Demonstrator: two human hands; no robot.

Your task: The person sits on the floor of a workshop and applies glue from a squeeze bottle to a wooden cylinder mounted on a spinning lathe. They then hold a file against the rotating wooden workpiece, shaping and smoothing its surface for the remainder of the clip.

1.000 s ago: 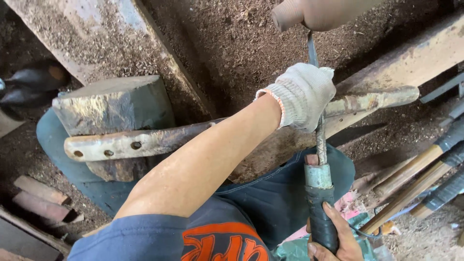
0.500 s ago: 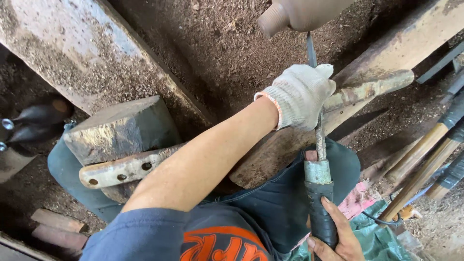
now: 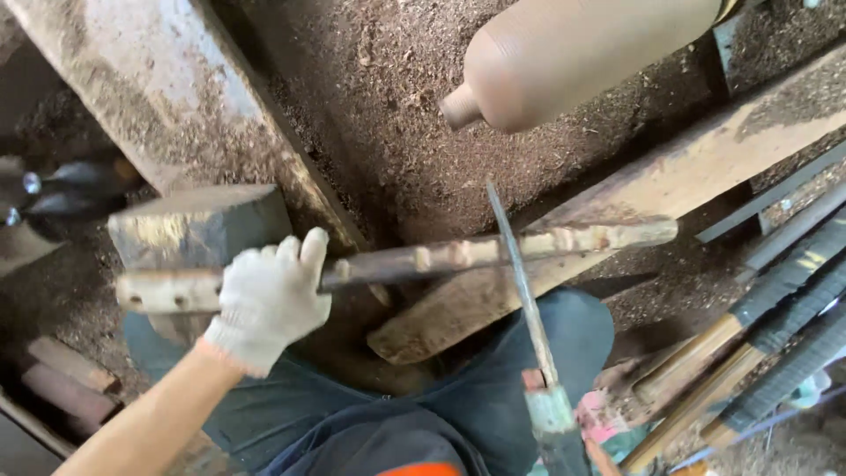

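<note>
1. Sawdust and wood chips cover the workshop floor (image 3: 370,106) all around the person's blue-trousered knees.
2. Nearest the person, a long thin blade (image 3: 520,273) rises from a pale green ferrule and dark handle (image 3: 555,423) at the bottom edge; the right hand is out of view, so I cannot tell its grip.
3. Left of it, the left hand (image 3: 264,304), in a white knit glove, has its fingers (image 3: 300,251) closed around a long bamboo stick (image 3: 493,251).
4. That stick lies crosswise over a wooden block (image 3: 198,225) and a sloping plank (image 3: 687,176), and the blade crosses it.
5. Farther off sits a smooth brown turned cylinder (image 3: 582,53).
</note>
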